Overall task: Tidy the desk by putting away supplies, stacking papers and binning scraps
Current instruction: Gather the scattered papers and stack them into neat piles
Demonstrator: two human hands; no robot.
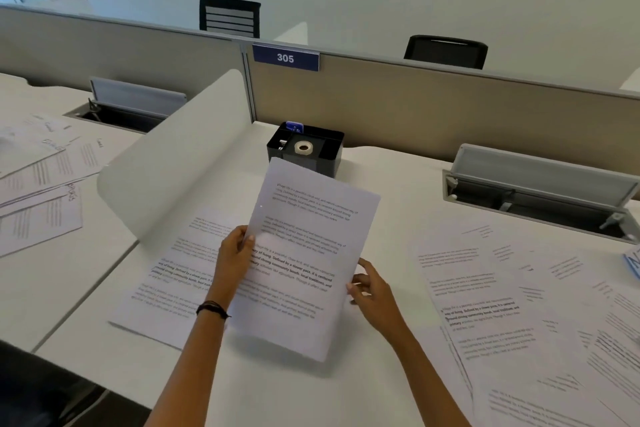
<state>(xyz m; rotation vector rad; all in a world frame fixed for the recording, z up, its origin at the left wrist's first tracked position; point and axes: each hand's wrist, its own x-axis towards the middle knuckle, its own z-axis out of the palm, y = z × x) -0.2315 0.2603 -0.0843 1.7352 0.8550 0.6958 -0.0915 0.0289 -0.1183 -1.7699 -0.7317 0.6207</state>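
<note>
Here the left hand (235, 253) pinches the left edge of a thin printed sheet (304, 253), lifted and tilted above the desk (311, 392), while the right hand (370, 288) steadies its lower right edge with loosely curled fingers. Under it lies another flat, limp page (166, 288), and more matte white papers (519, 322) sprawl unstacked to the right, so stacking looks barely begun. Behind, a boxy black organiser (329, 152) already holds a tape roll (303, 148), suggesting supplies are largely put away.
</note>
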